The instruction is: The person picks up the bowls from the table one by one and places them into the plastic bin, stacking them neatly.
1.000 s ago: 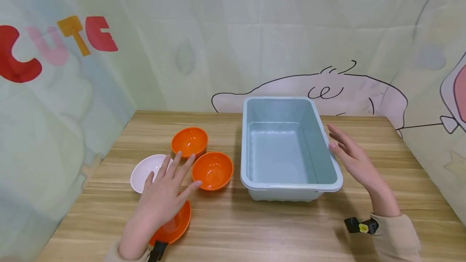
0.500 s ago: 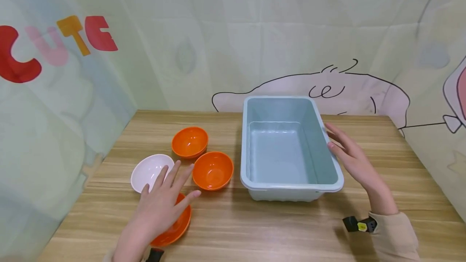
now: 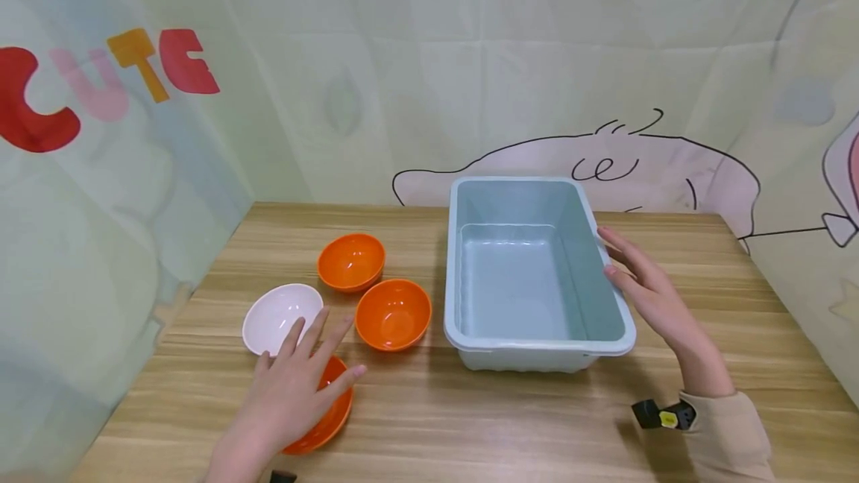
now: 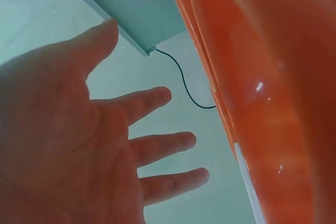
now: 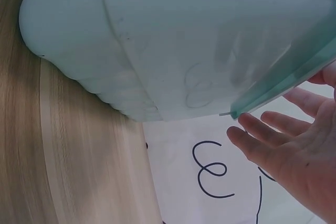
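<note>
My left hand (image 3: 288, 397) hovers with spread fingers over the nearest orange bowl (image 3: 330, 420), hiding part of it. In the left wrist view the palm faces that bowl's orange wall (image 4: 262, 108), with a gap between fingertips and bowl. Just beyond lie a white bowl (image 3: 275, 321) and two more orange bowls, one farther back (image 3: 351, 263) and one closer to the basin (image 3: 393, 315). A pale blue rectangular basin (image 3: 537, 346) stands on the right. My right hand (image 3: 647, 293) is at its right rim, loosely extended fingers right beside the rim in the right wrist view.
The wood-grain table (image 3: 429, 431) carries all the bowls and the basin. Behind it hangs a printed cloth backdrop (image 3: 429, 95) with coloured letters and a cartoon outline, and cloth also bounds the left and right sides.
My left hand has drawn slightly back toward the near edge, uncovering more of the white bowl and the nearest orange bowl. My right hand has come in a little to the basin's rim.
</note>
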Demonstrator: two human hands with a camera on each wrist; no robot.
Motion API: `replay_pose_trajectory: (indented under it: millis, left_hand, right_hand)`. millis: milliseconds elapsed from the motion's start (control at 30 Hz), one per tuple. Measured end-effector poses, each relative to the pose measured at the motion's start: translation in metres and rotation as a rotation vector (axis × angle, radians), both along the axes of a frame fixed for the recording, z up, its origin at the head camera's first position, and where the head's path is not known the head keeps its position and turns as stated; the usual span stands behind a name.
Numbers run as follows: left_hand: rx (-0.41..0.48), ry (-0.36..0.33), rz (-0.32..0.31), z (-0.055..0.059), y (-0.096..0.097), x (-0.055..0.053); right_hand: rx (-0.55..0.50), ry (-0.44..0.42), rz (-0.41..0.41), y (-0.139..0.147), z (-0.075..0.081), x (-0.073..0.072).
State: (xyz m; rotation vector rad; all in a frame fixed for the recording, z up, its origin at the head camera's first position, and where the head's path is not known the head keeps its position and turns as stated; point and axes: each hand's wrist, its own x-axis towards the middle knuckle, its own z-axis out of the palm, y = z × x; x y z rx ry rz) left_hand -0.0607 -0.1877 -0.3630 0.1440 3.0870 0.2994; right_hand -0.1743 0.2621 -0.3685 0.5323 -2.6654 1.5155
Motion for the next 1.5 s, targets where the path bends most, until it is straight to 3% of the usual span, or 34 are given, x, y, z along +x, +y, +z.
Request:
replay_pose_trajectory:
  millis: [500,1000,1333,1500]
  left_hand:
    - [-0.005,0.007,-0.004,-0.008,0.000,0.004]
    - [-0.011,-0.056,-0.030,-0.011,-0.003,0.007]
    - [-0.025,-0.007,-0.062,-0.015,-0.007,0.009]
    - [-0.022,-0.018,-0.057,-0.016,-0.009,0.010]
  right_hand:
    - [-0.030,0.004,0.008,0.002,-0.002,0.001]
    - [-0.032,-0.047,0.004,0.004,-0.006,0.003]
    - [-0.038,-0.042,0.012,0.004,-0.005,0.001]
    - [-0.032,-0.050,0.012,0.003,-0.004,0.000]
